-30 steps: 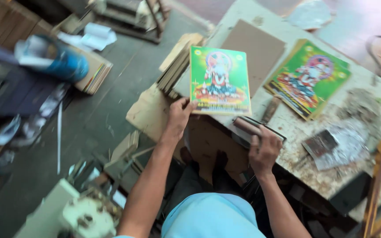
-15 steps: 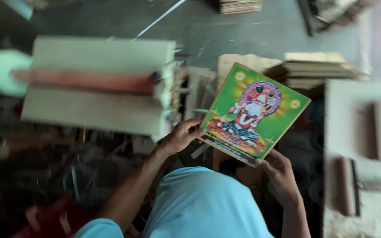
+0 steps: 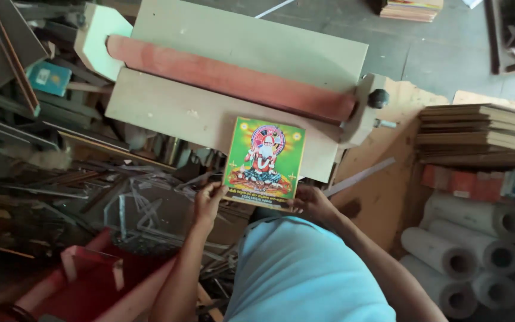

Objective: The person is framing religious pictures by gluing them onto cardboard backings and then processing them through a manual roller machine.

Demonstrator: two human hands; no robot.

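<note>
Both hands are clamped on a green picture print (image 3: pixel 263 156), left hand (image 3: pixel 208 203) pinching its lower left corner, right hand (image 3: pixel 312 201) on the lower right. The print lies flat on the front ledge of a pale roller machine (image 3: pixel 210 113), whose red roller (image 3: pixel 227 76) sits at 12 o'clock from it. The fingertips are tucked under the print's edge, so I can't see them. The stack of boards (image 3: pixel 478 128) at 3 o'clock is cut off by the frame. The scrap pile (image 3: pixel 61 173) at 9 o'clock is a dim jumble I can't sort out.
</note>
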